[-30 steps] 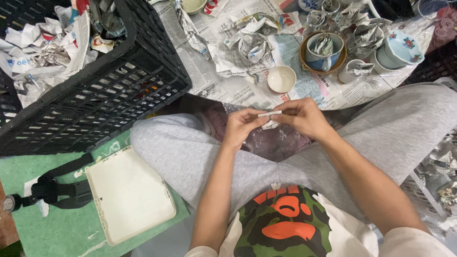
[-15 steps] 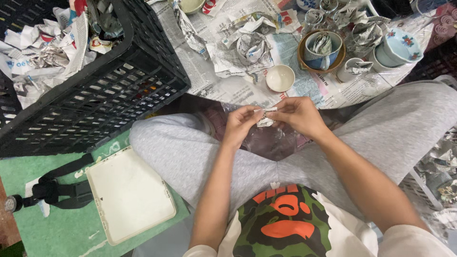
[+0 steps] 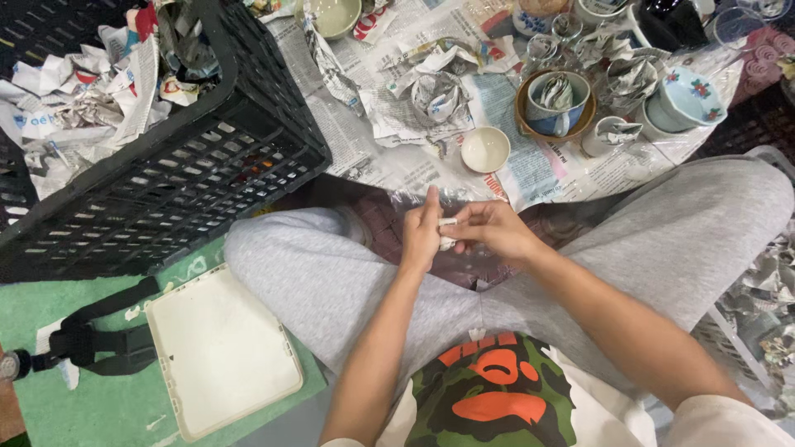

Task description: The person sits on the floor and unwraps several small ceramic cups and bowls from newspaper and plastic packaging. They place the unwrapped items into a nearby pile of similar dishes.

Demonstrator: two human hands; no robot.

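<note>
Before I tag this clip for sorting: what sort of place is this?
Probably a floor-level packing or unpacking spot in a home or storeroom. Glazed ceramic cups stuffed with crumpled newspaper stand on spread newspaper sheets, and a black plastic lattice crate holds more crumpled paper.

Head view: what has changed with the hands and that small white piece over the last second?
The left hand and right hand have drawn closer together. The small white piece, earlier stretched between the fingertips, is now bunched where they meet. The small white bowl, black crate and white tray stayed put.
</note>
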